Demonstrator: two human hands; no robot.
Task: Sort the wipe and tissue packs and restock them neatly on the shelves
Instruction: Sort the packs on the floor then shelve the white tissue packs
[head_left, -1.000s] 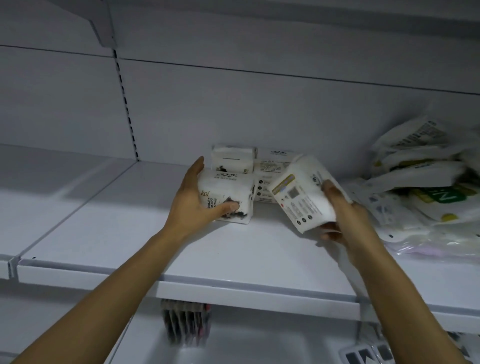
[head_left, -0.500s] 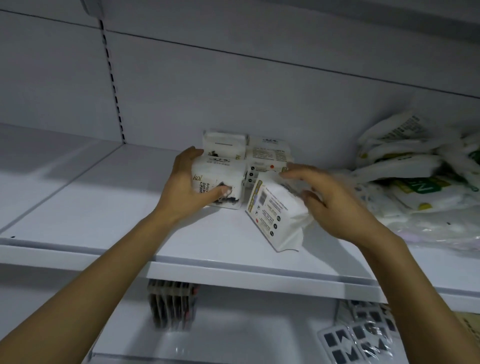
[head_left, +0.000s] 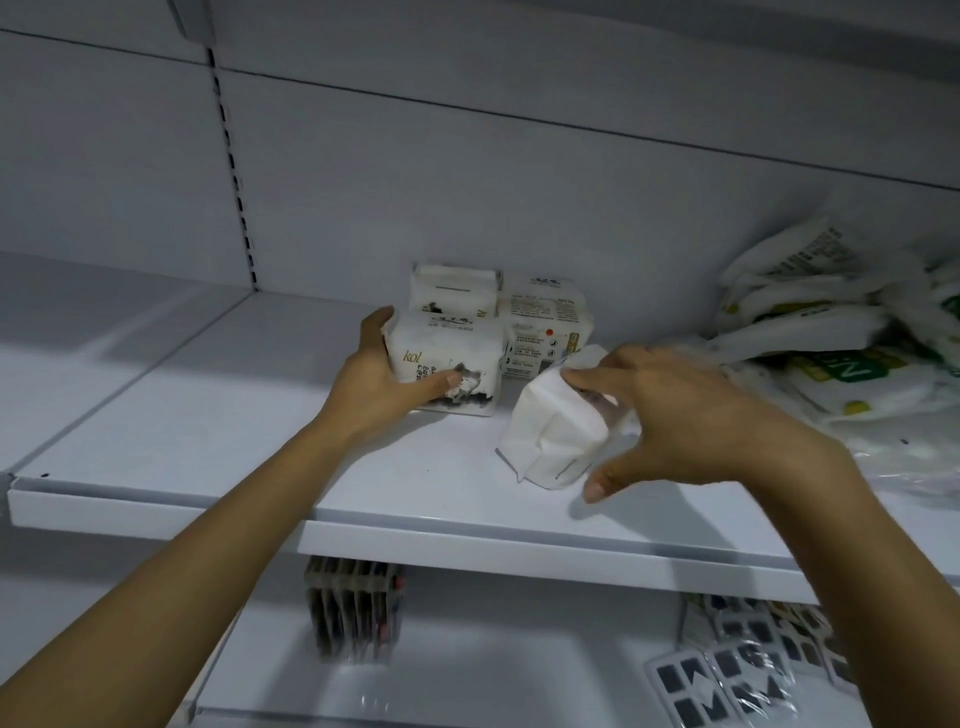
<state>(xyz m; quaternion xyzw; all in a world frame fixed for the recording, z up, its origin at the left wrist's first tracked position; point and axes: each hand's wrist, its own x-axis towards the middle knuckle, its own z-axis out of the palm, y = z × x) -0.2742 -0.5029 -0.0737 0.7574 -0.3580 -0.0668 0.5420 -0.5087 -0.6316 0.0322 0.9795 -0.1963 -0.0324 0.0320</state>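
On the white shelf (head_left: 208, 431) stand three white tissue packs in a cluster. My left hand (head_left: 382, 382) grips the front-left pack (head_left: 449, 358), printed "kol" with a cat picture, thumb across its front. Behind it stands a second pack (head_left: 452, 288), and to the right a third (head_left: 545, 322) shows its label side. A fourth white pack (head_left: 553, 434) lies tilted on the shelf in front of the third. My right hand (head_left: 691, 415) is spread over its right side, fingertips touching the top, thumb low by its front corner.
A loose heap of white and green wipe packs (head_left: 831, 358) fills the shelf's right end. On the shelf below stand a row of dark slim packs (head_left: 356, 608) and black-and-white patterned packs (head_left: 748, 670) at the right. The shelf's left part is bare.
My right hand brought the fourth pack down from the air onto the shelf and turned its plain side forward; its fingers have spread. My left hand has stayed on the "kol" pack.
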